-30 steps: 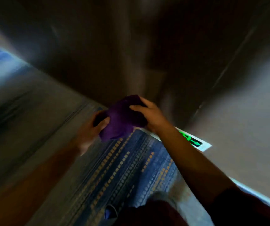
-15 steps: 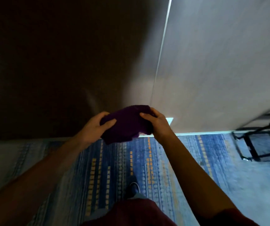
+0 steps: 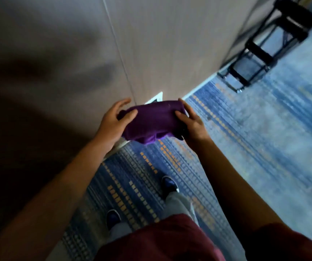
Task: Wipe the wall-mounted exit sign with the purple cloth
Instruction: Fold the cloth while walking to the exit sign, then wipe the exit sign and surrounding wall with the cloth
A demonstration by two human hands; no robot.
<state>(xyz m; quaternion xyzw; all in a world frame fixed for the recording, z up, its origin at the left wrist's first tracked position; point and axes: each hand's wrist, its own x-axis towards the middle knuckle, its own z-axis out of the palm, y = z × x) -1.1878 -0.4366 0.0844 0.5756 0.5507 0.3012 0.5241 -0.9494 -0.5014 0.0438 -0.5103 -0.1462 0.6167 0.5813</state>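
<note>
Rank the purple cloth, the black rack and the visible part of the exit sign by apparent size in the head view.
1. black rack, though farther away
2. purple cloth
3. exit sign, mostly hidden behind the cloth

At the centre of the frame, a bunched purple cloth is held between the left hand and the right hand, each gripping one end. Just above it, a white corner of the low wall-mounted sign shows on the grey panelled wall. Blue patterned carpet fills the right; a black metal frame stands upper right.
</note>
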